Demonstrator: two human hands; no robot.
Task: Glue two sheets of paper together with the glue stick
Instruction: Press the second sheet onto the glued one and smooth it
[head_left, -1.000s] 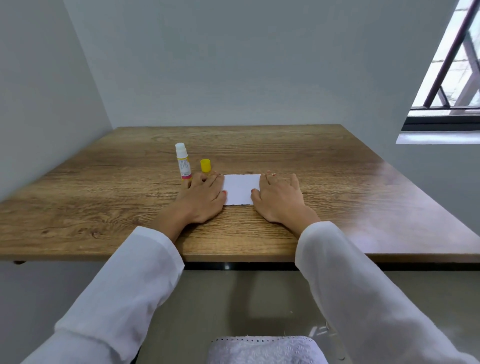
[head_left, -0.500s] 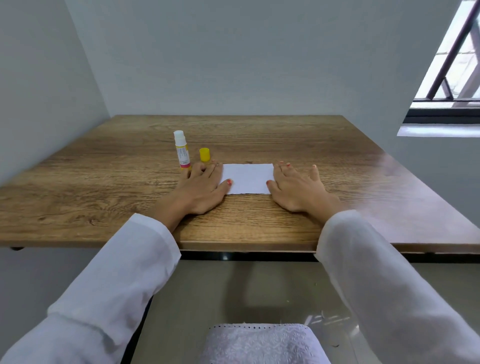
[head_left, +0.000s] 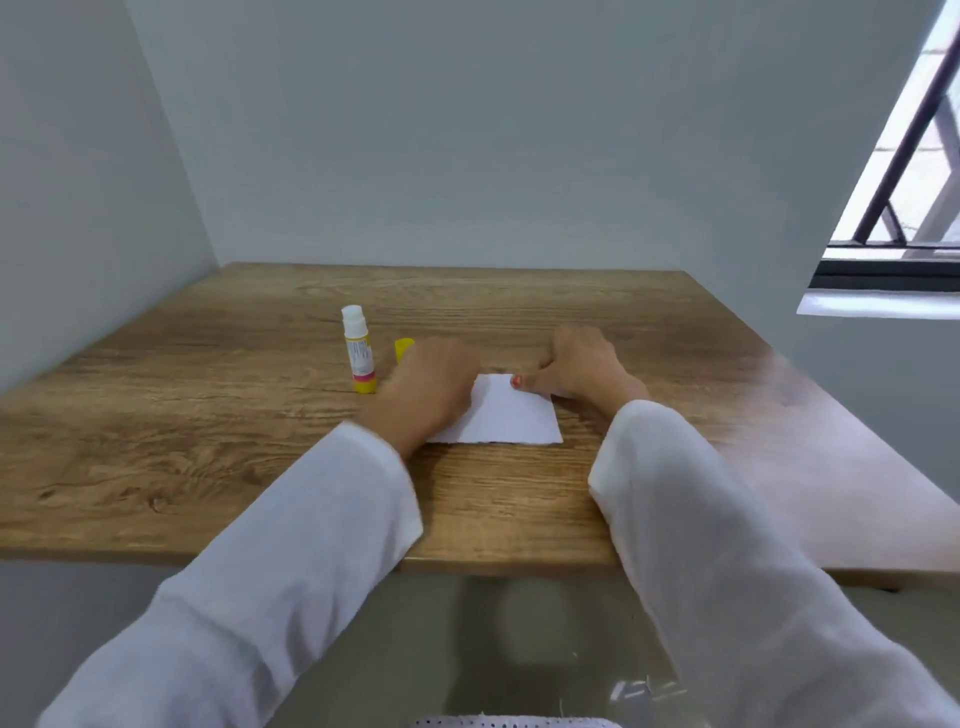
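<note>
The white paper (head_left: 506, 418) lies flat on the wooden table (head_left: 218, 457), and it looks like one sheet from here. My left hand (head_left: 428, 384) is blurred and covers the paper's far left corner with its fingers curled down out of sight. My right hand (head_left: 582, 369) is at the far right corner, its thumb on top of the sheet and its fingers bent behind the far edge. The glue stick (head_left: 357, 349) stands upright and uncapped, left of my left hand. Its yellow cap (head_left: 403, 346) sits just behind that hand, partly hidden.
Grey walls close the table at the back and on the left. A barred window (head_left: 904, 156) is on the right. The table's near edge (head_left: 498, 564) runs under my white sleeves. A white cloth shows at the bottom edge (head_left: 509, 722).
Both hands went from lying flat beside the paper to curled at its far corners. The view tilted up and the paper now sits nearer to me. The glue stick and cap have not moved.
</note>
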